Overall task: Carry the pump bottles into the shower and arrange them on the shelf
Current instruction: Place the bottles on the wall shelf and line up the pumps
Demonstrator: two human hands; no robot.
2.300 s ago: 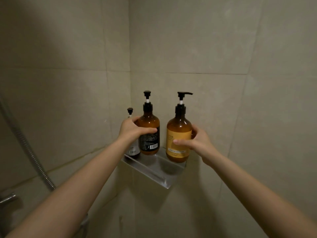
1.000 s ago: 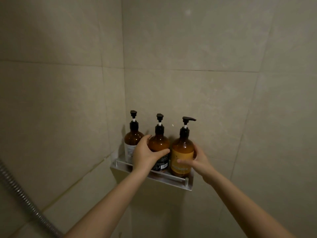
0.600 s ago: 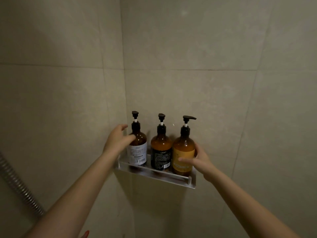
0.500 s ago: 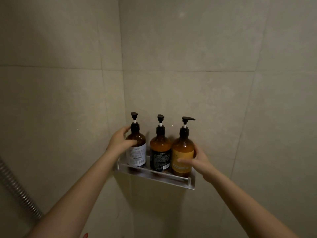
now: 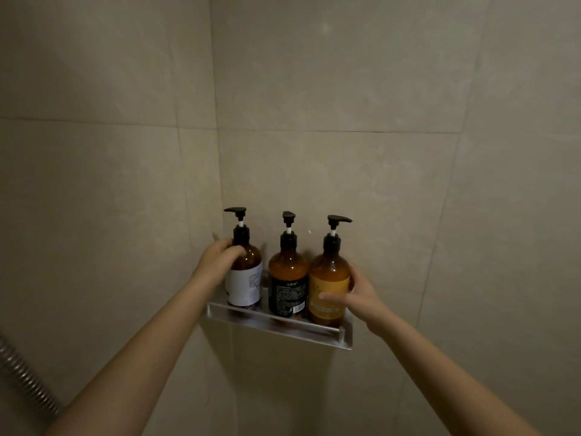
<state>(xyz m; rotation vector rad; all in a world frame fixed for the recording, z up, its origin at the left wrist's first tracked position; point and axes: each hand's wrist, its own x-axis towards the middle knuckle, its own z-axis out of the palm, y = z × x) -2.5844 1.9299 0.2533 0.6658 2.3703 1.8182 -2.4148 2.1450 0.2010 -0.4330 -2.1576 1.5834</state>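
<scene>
Three amber pump bottles stand upright in a row on a metal corner shelf (image 5: 276,322). My left hand (image 5: 217,262) grips the shoulder of the white-labelled bottle (image 5: 246,278) at the left; its pump head points left. The black-labelled bottle (image 5: 287,284) stands in the middle, touched by neither hand. My right hand (image 5: 355,297) wraps the yellow-labelled bottle (image 5: 328,287) at the right, thumb across its label, fingers behind it.
Beige tiled walls meet in a corner just behind the shelf. A ribbed metal shower hose (image 5: 25,379) runs down the lower left edge of the view.
My left hand left the middle bottle and took hold of the white-labelled one, whose pump head has turned to point left. My right hand stays on the yellow-labelled bottle.
</scene>
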